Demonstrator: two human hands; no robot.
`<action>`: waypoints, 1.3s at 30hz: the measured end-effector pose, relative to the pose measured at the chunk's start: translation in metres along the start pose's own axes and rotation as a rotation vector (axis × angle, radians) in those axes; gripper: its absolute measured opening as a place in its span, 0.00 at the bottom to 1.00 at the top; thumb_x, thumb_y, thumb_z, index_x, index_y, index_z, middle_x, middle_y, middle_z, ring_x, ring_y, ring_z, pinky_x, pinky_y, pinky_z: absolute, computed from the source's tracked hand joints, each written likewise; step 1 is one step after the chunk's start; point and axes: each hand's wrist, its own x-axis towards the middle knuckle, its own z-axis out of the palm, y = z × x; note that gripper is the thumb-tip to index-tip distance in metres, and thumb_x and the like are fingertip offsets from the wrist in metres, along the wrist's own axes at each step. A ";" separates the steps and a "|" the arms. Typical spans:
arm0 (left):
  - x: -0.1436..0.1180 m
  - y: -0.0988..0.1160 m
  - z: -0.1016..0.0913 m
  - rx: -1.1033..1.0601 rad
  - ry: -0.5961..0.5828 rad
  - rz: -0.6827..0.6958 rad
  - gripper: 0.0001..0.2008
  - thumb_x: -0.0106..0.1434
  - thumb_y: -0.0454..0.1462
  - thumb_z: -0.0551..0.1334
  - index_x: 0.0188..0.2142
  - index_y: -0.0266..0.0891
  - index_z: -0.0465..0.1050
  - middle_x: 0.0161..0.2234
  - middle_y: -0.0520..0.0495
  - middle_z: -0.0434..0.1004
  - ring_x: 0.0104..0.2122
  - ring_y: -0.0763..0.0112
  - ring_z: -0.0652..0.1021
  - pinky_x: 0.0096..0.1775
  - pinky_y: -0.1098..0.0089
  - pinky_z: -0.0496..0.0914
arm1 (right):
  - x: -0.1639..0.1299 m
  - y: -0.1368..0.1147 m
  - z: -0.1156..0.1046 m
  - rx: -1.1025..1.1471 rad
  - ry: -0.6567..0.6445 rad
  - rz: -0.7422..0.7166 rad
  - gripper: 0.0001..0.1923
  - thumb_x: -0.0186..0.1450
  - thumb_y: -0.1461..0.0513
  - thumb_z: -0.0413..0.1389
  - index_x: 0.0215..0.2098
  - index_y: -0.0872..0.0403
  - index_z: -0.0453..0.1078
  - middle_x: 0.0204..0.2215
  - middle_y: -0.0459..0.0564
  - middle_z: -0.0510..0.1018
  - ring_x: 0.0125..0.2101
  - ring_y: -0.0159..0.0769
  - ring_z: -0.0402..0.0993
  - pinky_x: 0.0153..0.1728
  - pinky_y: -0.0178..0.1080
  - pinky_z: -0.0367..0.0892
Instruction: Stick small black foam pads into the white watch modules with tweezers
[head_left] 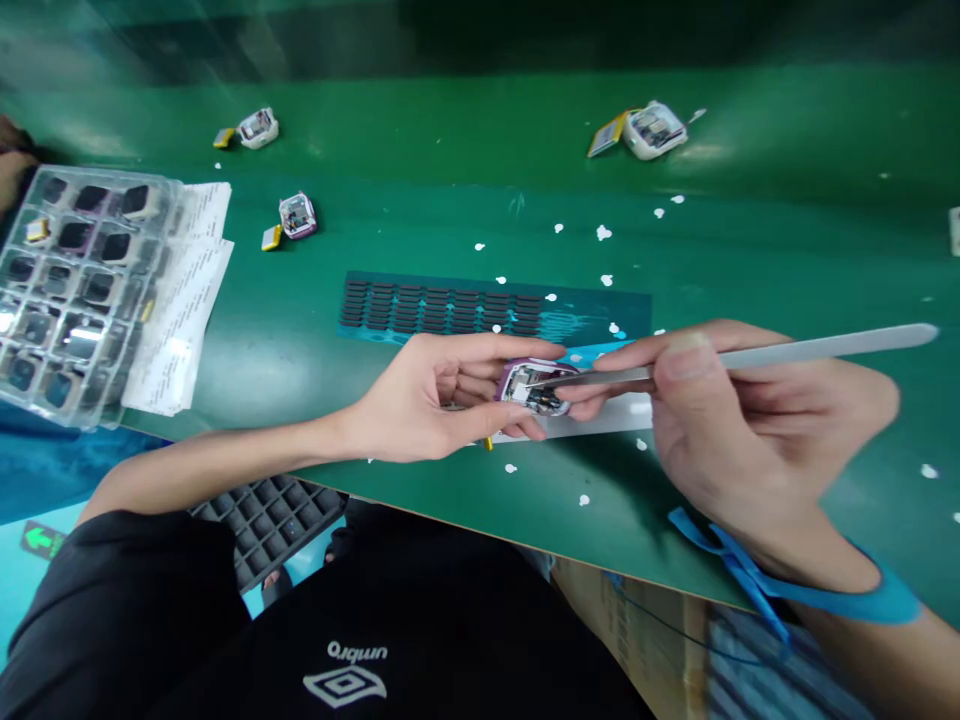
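My left hand point(431, 400) is closed around a small purple-rimmed watch case point(534, 388), with its inner circuitry facing up. A bit of yellow shows under those fingers. Pinched in my right hand point(720, 430) are metal tweezers point(810, 352), their fine tip reaching into the case over a pale part. A blue strap point(847, 590) circles my right wrist. Below both hands lies a white strip point(630, 412), partly covered. Just behind them is a teal sheet point(600, 308) bearing rows of dark strips point(442, 308).
Opened cases with yellow-edged batteries lie at the back right point(655, 130), back left point(259, 128) and left point(298, 216). A clear compartment tray point(112, 300) of watch parts rests on printed sheets point(196, 270). Small white stickers point(604, 233) dot the green table. A black grid tray point(274, 520) sits below its edge.
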 end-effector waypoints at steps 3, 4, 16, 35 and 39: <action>-0.002 -0.002 0.004 -0.001 0.022 0.025 0.20 0.72 0.34 0.67 0.61 0.35 0.71 0.46 0.40 0.87 0.47 0.57 0.88 0.52 0.61 0.86 | 0.000 0.002 0.002 -0.018 0.027 0.010 0.08 0.72 0.56 0.64 0.36 0.43 0.84 0.30 0.45 0.85 0.27 0.42 0.84 0.27 0.45 0.84; -0.003 -0.002 0.005 -0.002 0.028 0.021 0.20 0.72 0.34 0.67 0.62 0.35 0.71 0.47 0.40 0.87 0.47 0.57 0.88 0.52 0.61 0.86 | 0.000 0.002 0.002 -0.020 0.038 0.008 0.08 0.72 0.56 0.64 0.35 0.44 0.84 0.30 0.46 0.85 0.27 0.42 0.84 0.27 0.45 0.84; -0.003 -0.003 0.008 -0.008 0.068 -0.001 0.22 0.70 0.32 0.68 0.62 0.33 0.72 0.44 0.40 0.88 0.45 0.56 0.88 0.49 0.61 0.87 | 0.003 -0.002 0.005 -0.048 0.025 -0.007 0.11 0.71 0.54 0.65 0.33 0.48 0.84 0.28 0.47 0.84 0.25 0.39 0.83 0.25 0.39 0.82; -0.001 -0.007 0.004 0.062 0.136 0.013 0.13 0.74 0.37 0.62 0.54 0.34 0.75 0.37 0.45 0.87 0.33 0.65 0.88 0.35 0.70 0.86 | 0.008 -0.006 -0.002 -0.071 0.086 -0.047 0.10 0.74 0.56 0.62 0.36 0.47 0.83 0.34 0.49 0.85 0.30 0.39 0.84 0.29 0.43 0.82; 0.007 -0.006 -0.007 0.390 0.273 0.279 0.12 0.75 0.40 0.62 0.51 0.36 0.78 0.45 0.43 0.87 0.38 0.69 0.87 0.42 0.69 0.84 | 0.026 0.002 -0.017 -0.307 0.077 0.013 0.09 0.74 0.58 0.61 0.42 0.51 0.84 0.41 0.50 0.86 0.39 0.39 0.85 0.38 0.41 0.83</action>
